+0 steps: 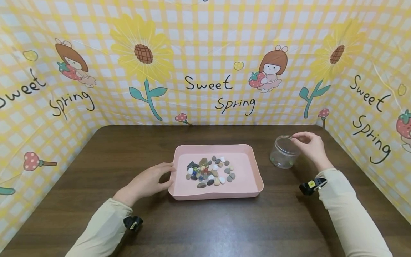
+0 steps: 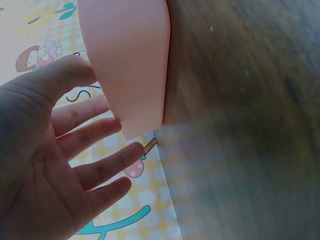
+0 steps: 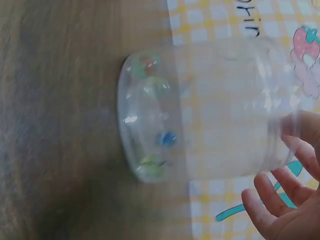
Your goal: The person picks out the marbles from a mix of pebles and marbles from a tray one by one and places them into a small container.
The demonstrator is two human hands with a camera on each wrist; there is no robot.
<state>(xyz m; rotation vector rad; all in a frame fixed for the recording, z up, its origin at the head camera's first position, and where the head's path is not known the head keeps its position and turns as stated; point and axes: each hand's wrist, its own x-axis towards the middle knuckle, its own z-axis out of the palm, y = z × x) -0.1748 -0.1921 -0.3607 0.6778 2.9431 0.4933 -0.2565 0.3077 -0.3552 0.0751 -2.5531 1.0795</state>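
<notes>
A shallow pink tray (image 1: 248,178) lies on the table with a pile of pebbles and glass marbles (image 1: 205,173) in its middle. At the tray's left end, my left hand (image 1: 149,182) touches the rim. In the left wrist view its fingers are spread and fairly straight, and the thumb and some fingertips meet the pink wall (image 2: 131,60). To the right of the tray is a clear jar (image 1: 284,159), upright and without a lid. My right hand (image 1: 311,148) pinches the jar's rim. Several marbles, one of them a blue marble (image 3: 168,138), lie at the jar's bottom.
The brown wooden table (image 1: 205,225) ends at the back against a yellow checked cloth (image 1: 205,46) with printed flowers and figures. The same cloth hangs at both sides. Each wrist wears a small black camera, such as the right one (image 1: 309,187).
</notes>
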